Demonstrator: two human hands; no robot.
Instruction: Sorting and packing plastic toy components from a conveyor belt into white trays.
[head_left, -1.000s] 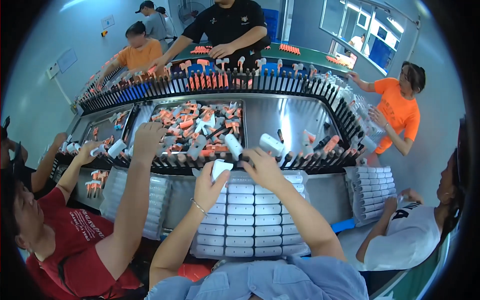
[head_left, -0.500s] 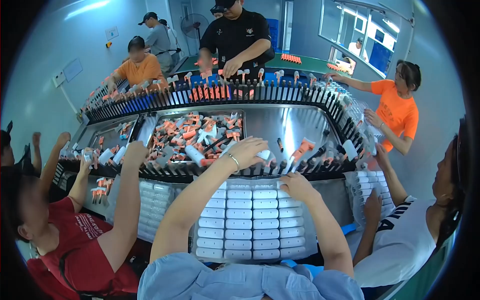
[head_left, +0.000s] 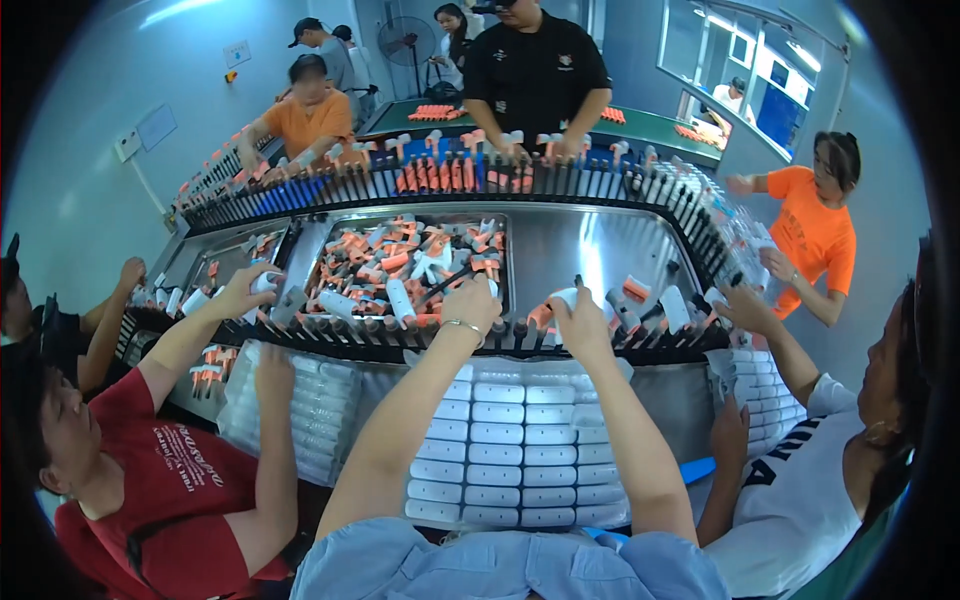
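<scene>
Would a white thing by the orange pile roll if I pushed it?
The white piece might roll, because its sides look rounded. It could feel slippery, since its surface looks smooth. The orange and grey parts beside it might block it.

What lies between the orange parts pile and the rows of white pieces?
The near black peg rack, with the left hand over it, in the head view.

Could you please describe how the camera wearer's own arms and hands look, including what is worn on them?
The left hand and right hand are ungloved. A thin, silvery bracelet circles the left wrist; none shows on the right. The light blue shirt has short sleeves, leaving both forearms bare.
</scene>
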